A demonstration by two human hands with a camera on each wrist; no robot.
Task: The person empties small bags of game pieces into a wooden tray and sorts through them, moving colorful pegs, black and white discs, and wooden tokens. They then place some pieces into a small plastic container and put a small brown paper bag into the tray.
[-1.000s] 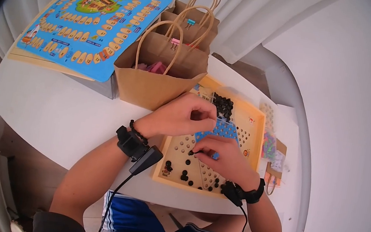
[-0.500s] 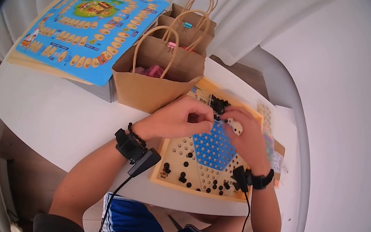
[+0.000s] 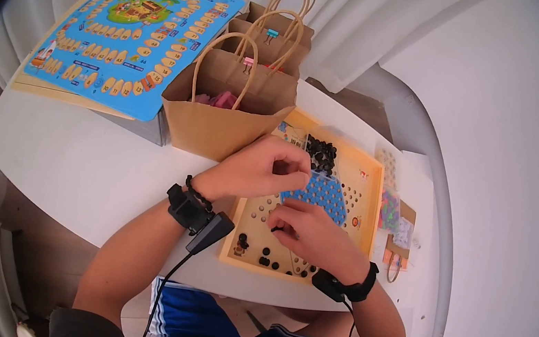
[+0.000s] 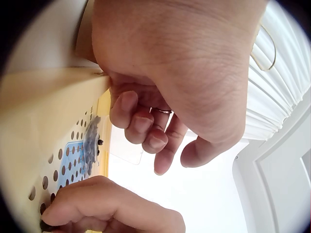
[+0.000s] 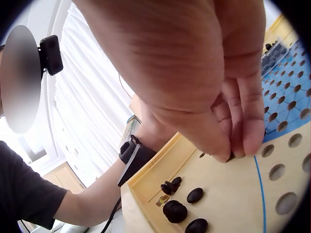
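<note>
The wooden game board (image 3: 375, 205) has rows of holes and a blue hexagonal field (image 3: 329, 197). Over its near left part my right hand (image 3: 322, 238) pinches a small black piece (image 3: 276, 229) between thumb and fingers; in the right wrist view those fingertips touch the board, mostly covering the piece. My left hand (image 3: 257, 167) hovers over the board's left edge, its fingers (image 4: 142, 124) loosely curled around nothing. Many black pieces (image 3: 321, 157) fill a clear box at the far end. Loose black pieces (image 5: 195, 195) lie by the near left corner.
Brown paper bags (image 3: 219, 130) with handles stand left of the board, beside a blue printed game sheet (image 3: 120, 48) on a stack. Right of the board lie a bag of coloured pieces (image 3: 389, 211) and a small brown packet (image 3: 403, 234). White curtains hang behind.
From beside the box of black pieces, my right hand has come back toward the board's near left part, with a black piece pinched in it. The left hand has barely moved.
</note>
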